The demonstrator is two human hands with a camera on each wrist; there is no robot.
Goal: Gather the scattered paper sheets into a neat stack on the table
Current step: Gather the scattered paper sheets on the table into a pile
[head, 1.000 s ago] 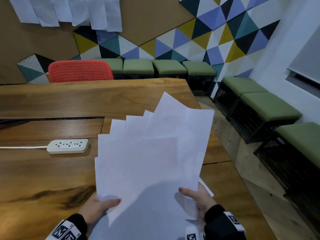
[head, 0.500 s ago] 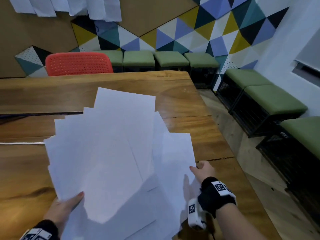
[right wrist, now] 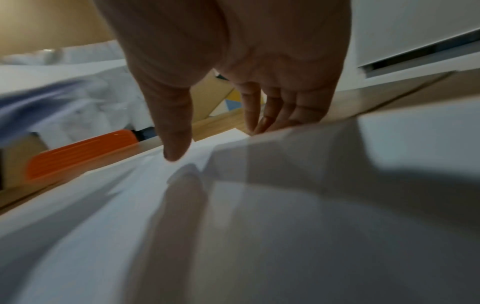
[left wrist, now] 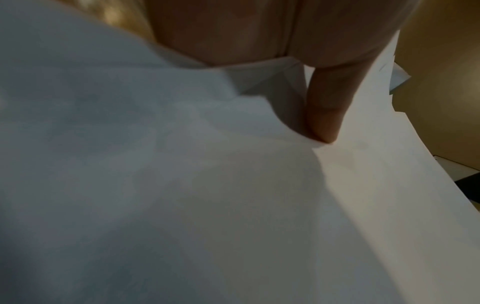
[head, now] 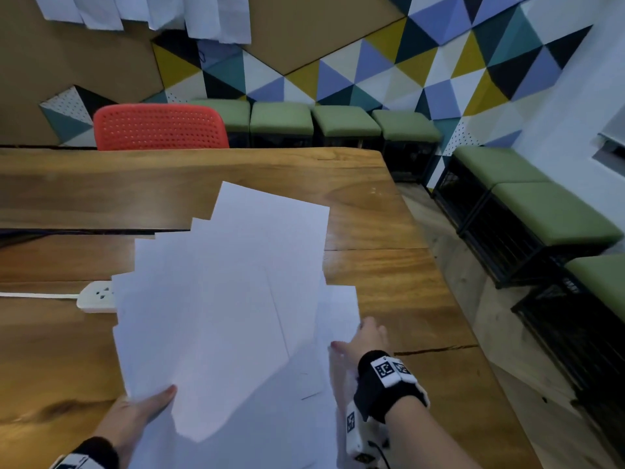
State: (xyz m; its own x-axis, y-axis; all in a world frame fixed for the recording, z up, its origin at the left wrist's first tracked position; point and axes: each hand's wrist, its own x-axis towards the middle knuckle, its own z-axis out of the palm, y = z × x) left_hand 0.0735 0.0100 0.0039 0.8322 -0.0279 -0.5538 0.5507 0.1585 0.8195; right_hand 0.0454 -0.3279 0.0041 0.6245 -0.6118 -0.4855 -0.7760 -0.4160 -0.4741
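Observation:
Several white paper sheets (head: 230, 299) are fanned out unevenly and held over the wooden table (head: 389, 275). My left hand (head: 145, 406) pinches the fan's lower left corner, thumb on top; the left wrist view shows that thumb pressed on the paper sheets (left wrist: 233, 205). My right hand (head: 363, 338) holds the fan's right edge. In the right wrist view its thumb (right wrist: 176, 144) lies on the paper sheets (right wrist: 259, 226) and its fingers (right wrist: 272, 115) reach behind the edge. The sheets' lower ends run out of the frame.
A white power strip (head: 96, 297) with a cord lies on the table, partly hidden by the sheets' left edge. A red chair (head: 159, 128) stands at the far side. Green stools (head: 345, 121) line the walls. The table's right edge runs close to my right hand.
The fan has narrowed and shifted right, uncovering the end of the power strip. My right thumb now lies on top of the sheets at their right edge. My left hand keeps its hold.

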